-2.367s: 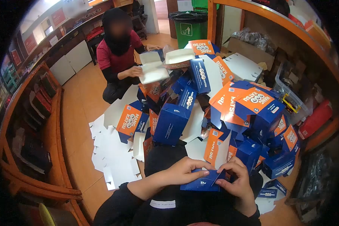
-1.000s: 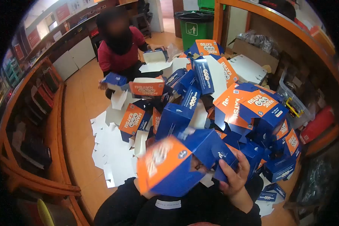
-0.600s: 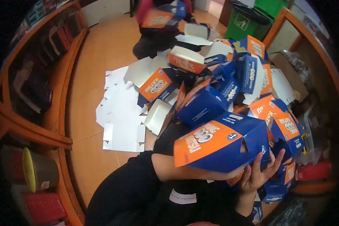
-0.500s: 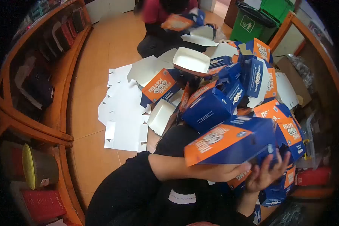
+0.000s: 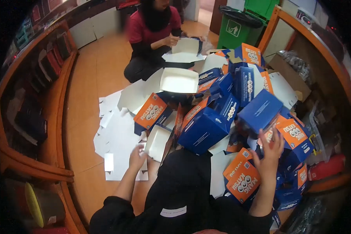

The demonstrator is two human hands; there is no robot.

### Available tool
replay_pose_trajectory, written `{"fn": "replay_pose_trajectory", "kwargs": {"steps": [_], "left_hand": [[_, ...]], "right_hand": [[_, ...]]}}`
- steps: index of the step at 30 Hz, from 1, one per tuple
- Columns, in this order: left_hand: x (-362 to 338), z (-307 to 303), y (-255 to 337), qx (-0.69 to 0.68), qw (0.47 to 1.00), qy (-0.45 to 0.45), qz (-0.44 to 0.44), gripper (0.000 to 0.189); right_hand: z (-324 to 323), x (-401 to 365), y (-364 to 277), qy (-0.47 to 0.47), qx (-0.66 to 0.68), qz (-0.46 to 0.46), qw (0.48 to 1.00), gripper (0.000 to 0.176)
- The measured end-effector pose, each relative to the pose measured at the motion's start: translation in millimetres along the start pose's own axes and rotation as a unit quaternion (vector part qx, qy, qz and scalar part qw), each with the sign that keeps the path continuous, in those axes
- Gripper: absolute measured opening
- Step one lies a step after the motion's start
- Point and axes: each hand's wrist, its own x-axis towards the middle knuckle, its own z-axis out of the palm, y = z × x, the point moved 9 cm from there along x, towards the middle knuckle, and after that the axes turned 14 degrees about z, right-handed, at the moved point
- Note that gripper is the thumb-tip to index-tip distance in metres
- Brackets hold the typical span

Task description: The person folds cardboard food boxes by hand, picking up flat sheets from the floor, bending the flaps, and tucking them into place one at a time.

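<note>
My right hand (image 5: 270, 150) is raised with its fingers spread, just below a blue carton (image 5: 260, 110) on top of the pile. Beneath that hand lies an orange and blue carton (image 5: 243, 182) with white lettering. My left hand (image 5: 137, 156) is off to the other side, holding nothing, its fingers loosely extended over the edge of the flat white carton blanks (image 5: 119, 144). Close to its fingertips stands a small open carton (image 5: 158, 142), white inside.
Several folded blue and orange cartons (image 5: 204, 130) are heaped ahead of me. Across the heap sits a person (image 5: 154, 33) with both hands at a partly folded carton (image 5: 185, 46). A green bin (image 5: 238, 31) stands behind, and wooden shelving (image 5: 60, 117) runs along the left.
The carton that was in my hands now rests on the heap at the right. My left hand has swung left to the blanks. The other person's carton has turned, white side showing.
</note>
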Motion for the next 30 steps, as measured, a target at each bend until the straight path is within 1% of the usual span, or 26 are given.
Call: {"fn": "replay_pose_trajectory", "kwargs": {"steps": [1,2,4,6,7,9,10,11,13,16,17,20,21,24,25,28,29,30], "left_hand": [[-17.7,11.3,7.5,0.108,0.989,-0.105,-0.013,0.073],[-40.3,19.8,12.7,0.215,0.954,-0.207,-0.028,0.088],[-97.1,53.0,-38.3,0.258,0.904,-0.304,-0.153,0.113],[-103.4,51.2,-21.1,0.269,0.894,-0.317,-0.169,0.107],[-107.9,49.7,-10.5,0.275,0.887,-0.325,-0.177,0.103],[-113.2,87.6,-75.6,0.329,0.908,-0.254,-0.051,0.082],[-117.4,103.8,-103.0,0.362,0.907,-0.215,0.009,0.072],[-109.3,93.0,-96.0,0.297,0.921,-0.249,-0.031,0.061],[-93.3,66.0,-62.3,0.167,0.929,-0.306,-0.119,0.043],[-75.3,43.2,-51.0,0.194,0.948,-0.249,-0.039,0.029],[-75.9,35.5,-51.2,0.180,0.951,-0.243,-0.064,0.039],[-90.2,31.6,-66.0,0.142,0.976,-0.155,-0.050,0.060],[-99.0,40.5,-81.0,0.098,0.975,-0.182,-0.078,0.076],[-120.1,48.8,-112.6,0.062,0.983,-0.139,-0.104,0.078],[-123.4,36.3,-86.8,0.054,0.975,-0.141,-0.163,0.073],[-135.3,43.2,-86.2,0.158,0.938,-0.258,-0.170,0.065],[-138.6,44.5,-95.5,0.179,0.939,-0.246,-0.162,0.055],[-135.5,38.3,-91.2,0.188,0.943,-0.231,-0.146,0.053]], "right_hand": [[1.3,-4.1,-1.4,-0.022,0.031,-0.001,0.999,0.068],[3.1,-8.6,-2.3,-0.045,0.062,-0.002,0.997,0.067],[5.1,-18.4,0.6,-0.085,0.111,-0.001,0.990,0.065],[3.1,-28.4,3.3,-0.118,0.147,0.001,0.982,0.062],[-1.7,-32.6,3.7,-0.095,0.132,-0.012,0.987,0.059],[-7.8,-40.5,11.8,-0.100,0.169,0.001,0.981,0.057],[-11.2,-44.1,15.9,-0.103,0.188,0.006,0.977,0.056],[-15.6,-47.3,20.5,-0.094,0.200,0.014,0.975,0.055],[-24.2,-53.8,30.7,-0.076,0.226,0.031,0.971,0.052],[-34.4,-64.6,46.2,-0.060,0.263,0.049,0.962,0.049],[-37.1,-68.3,50.3,-0.055,0.270,0.055,0.960,0.048],[-43.7,-78.7,62.1,-0.048,0.283,0.065,0.956,0.046],[-45.2,-83.2,67.0,-0.051,0.284,0.064,0.955,0.046],[-49.8,-95.6,75.3,-0.060,0.321,0.081,0.942,0.042],[-50.8,-99.2,77.7,-0.064,0.338,0.090,0.935,0.041],[-57.6,-112.0,86.0,-0.043,0.343,0.085,0.934,0.035],[-62.2,-115.4,89.2,-0.023,0.350,0.084,0.933,0.033],[-66.9,-118.7,92.4,-0.004,0.356,0.082,0.931,0.030]]}}
